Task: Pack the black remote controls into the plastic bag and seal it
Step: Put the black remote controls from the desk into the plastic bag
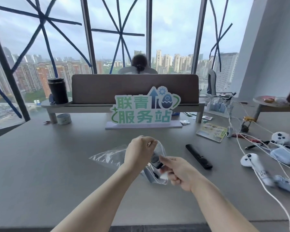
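Note:
A clear plastic bag (107, 156) lies on the grey table (49, 164) and rises between my hands. My left hand (140, 152) pinches the bag's upper edge, lifted off the table. My right hand (180, 173) grips the lower part of the bag together with a black remote control (155, 161), which shows through the plastic between the two hands. A second black remote control (198, 156) lies flat on the table to the right, apart from both hands.
A green-lettered sign (143, 109) stands behind the bag. White game controllers (251, 162), white cables (241, 148) and a blue case (285, 155) crowd the right side. A tape roll (64, 118) and black tumbler (58, 91) sit far left. A person sits beyond the divider.

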`<move>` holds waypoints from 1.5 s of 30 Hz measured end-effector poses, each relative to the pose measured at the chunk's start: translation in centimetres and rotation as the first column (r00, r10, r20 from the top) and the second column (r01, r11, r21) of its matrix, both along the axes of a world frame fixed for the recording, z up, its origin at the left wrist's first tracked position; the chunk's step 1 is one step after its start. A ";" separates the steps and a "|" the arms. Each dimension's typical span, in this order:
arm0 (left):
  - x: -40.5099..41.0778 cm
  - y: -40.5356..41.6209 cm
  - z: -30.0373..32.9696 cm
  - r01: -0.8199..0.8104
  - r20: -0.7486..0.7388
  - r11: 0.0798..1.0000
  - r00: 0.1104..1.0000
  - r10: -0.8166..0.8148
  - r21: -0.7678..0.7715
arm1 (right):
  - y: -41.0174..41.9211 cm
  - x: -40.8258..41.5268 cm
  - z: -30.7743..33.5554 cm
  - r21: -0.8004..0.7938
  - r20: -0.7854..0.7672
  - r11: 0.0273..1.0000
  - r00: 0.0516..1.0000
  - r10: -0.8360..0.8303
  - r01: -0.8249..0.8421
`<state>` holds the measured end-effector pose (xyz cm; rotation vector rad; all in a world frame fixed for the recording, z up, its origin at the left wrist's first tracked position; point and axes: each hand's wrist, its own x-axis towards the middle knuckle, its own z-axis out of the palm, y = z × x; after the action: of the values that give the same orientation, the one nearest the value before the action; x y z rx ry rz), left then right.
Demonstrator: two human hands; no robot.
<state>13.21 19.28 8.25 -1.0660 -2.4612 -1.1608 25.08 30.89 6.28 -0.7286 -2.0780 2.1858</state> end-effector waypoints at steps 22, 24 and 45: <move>0.6 -5.5 -4.6 -0.072 0.112 0.979 0.989 0.094 -0.190 | 11.9 0.2 -5.8 0.593 0.152 0.747 0.869 -0.470 0.300; 0.4 -5.2 -4.5 -0.083 0.105 0.981 0.989 0.103 -0.178 | 10.5 2.1 -4.0 0.190 0.106 0.906 0.910 -0.402 0.378; 1.3 -7.8 -4.3 -0.074 0.103 0.995 0.991 0.080 -0.065 | -2.1 1.3 -3.1 0.634 0.029 0.764 0.985 -0.172 0.115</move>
<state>14.49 11.47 3.92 -0.9388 -2.6096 -1.1529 26.36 28.81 3.22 -0.8614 -2.4711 1.2413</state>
